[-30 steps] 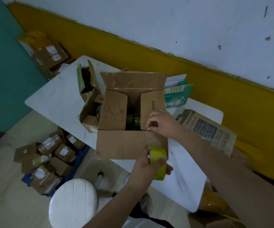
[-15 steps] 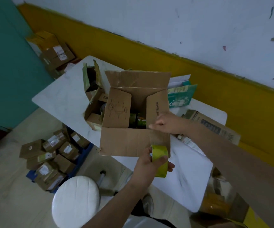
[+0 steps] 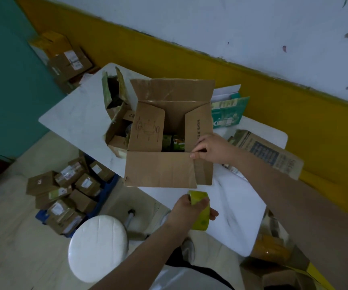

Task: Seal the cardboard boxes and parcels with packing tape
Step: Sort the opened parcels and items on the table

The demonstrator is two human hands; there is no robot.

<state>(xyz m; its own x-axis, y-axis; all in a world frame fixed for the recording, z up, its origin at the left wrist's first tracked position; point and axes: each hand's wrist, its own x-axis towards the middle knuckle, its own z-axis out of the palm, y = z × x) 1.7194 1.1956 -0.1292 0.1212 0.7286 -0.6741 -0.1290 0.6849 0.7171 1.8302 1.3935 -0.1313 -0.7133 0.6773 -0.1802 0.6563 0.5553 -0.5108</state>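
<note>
My left hand (image 3: 186,209) gripped the yellow tape roll (image 3: 200,219); my right hand (image 3: 210,150) pinched the cardboard box (image 3: 160,170), open and untaped.

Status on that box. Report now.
Left hand holds tape roll. Right hand grips cardboard box at near right corner. Flaps open, top unsealed. Torn box beside its left side.

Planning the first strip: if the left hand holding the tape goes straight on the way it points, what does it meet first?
From the left hand, likely the cardboard box, its near face at the right corner, below the right hand; depth is unclear.
</note>
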